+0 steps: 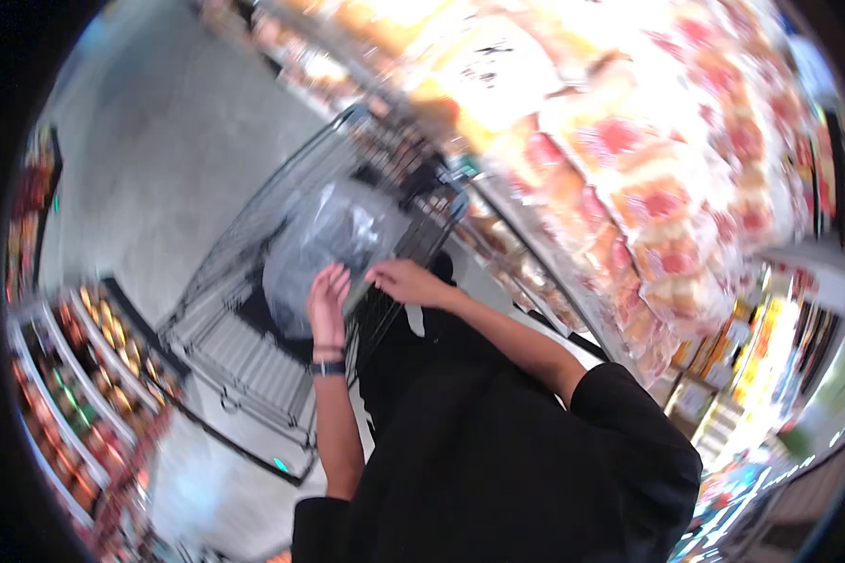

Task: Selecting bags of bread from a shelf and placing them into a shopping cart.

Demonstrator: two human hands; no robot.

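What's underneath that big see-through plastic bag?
Below the plastic bag is the wire shopping cart. Something dark shows past the bag's lower-left edge; I can't tell what it is, nor what the bag fully covers.

Blurred bread packs (667, 220), right fingers' (379, 273) grip unclear

Translucent pale-grey plastic bag (333, 230); dark-grey wire cart (235, 361), striped by parallel bars; near, plain black short-sleeved shirt (479, 450); far right, clear-wrapped food packs (662, 202), patched pink-red and orange-yellow; far left, smooth grey floor (150, 141).
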